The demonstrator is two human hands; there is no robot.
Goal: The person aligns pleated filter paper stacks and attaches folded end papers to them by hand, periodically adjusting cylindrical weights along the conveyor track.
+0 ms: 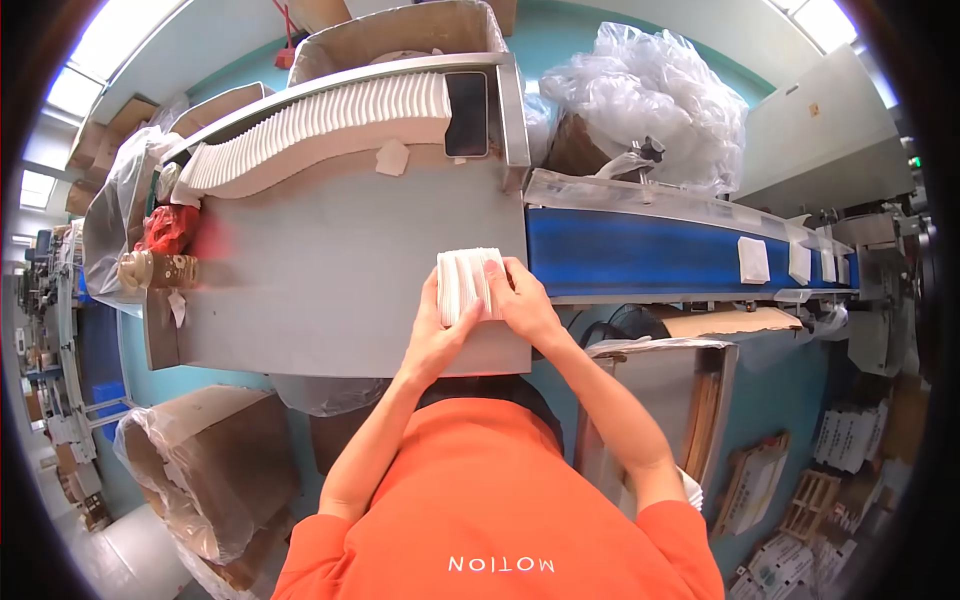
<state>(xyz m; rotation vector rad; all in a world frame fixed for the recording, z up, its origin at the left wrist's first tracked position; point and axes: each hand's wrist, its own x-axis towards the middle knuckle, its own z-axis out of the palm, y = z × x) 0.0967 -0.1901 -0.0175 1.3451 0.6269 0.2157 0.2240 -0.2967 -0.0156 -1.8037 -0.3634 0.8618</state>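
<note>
A small stack of folded white napkins (463, 283) is held between my two hands near the front right corner of the grey metal table (330, 270). My left hand (440, 338) presses its left side, the thumb lying across the front. On the right side my right hand (522, 302) wraps round the stack, with its thumb on the top. The folded edges face up. Along the table's back rail runs a long row of similar folded white napkins (320, 135), standing on edge. A loose white piece (392, 158) lies in front of that row.
A blue conveyor belt (630, 250) adjoins the table's right side, carrying several white folded pieces (753, 261). A flat black panel (467, 115) stands at the row's right end. Red plastic (168, 230) and tape rolls (150, 270) sit at the left edge. Cardboard boxes (215, 450) surround the table.
</note>
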